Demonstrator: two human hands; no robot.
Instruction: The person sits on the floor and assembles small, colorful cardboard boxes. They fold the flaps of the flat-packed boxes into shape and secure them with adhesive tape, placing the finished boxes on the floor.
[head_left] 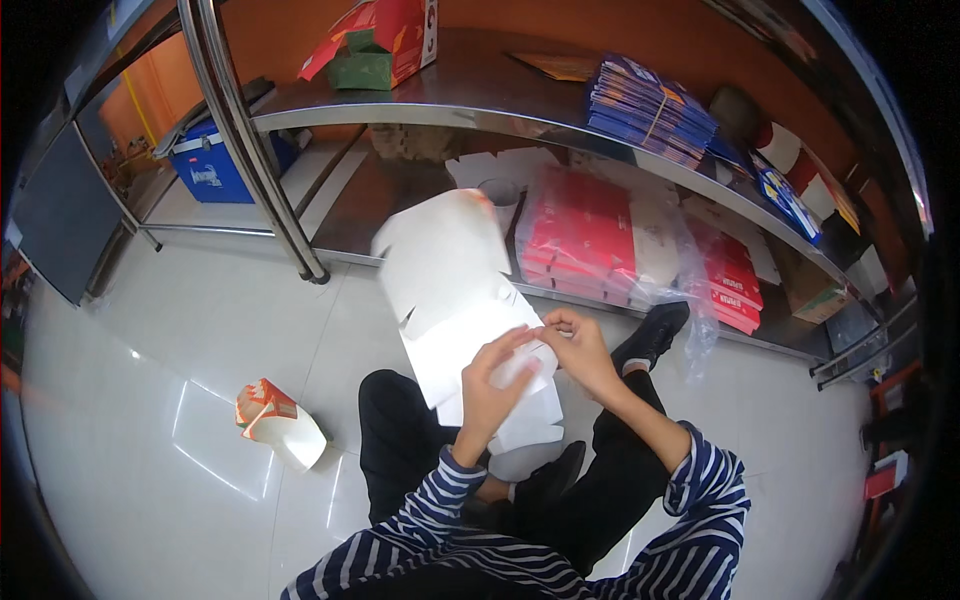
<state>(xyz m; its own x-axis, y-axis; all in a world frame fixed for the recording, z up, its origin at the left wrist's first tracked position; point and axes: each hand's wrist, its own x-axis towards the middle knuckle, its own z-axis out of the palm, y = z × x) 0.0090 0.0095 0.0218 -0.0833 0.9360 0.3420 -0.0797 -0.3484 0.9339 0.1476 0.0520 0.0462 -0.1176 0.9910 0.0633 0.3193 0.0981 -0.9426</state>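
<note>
A partly folded white cardboard box blank [450,270] lies over my lap, its large panel reaching away toward the shelf. My left hand [492,385] grips a small flap of it, thumb on the near side and fingers on the far side. Close beside it, my right hand [580,352] pinches the same area between thumb and fingers, at a folded edge. The fingertips of both hands nearly meet there. What lies beneath the flap is hidden.
On the tiled floor to the left sits a small orange-and-white carton [285,425]. Ahead stands a metal shelf [480,110] with a red-green box [385,50], banded blue flat cartons [650,108] and plastic-wrapped red cartons [580,230]. A blue cooler [210,165] stands far left.
</note>
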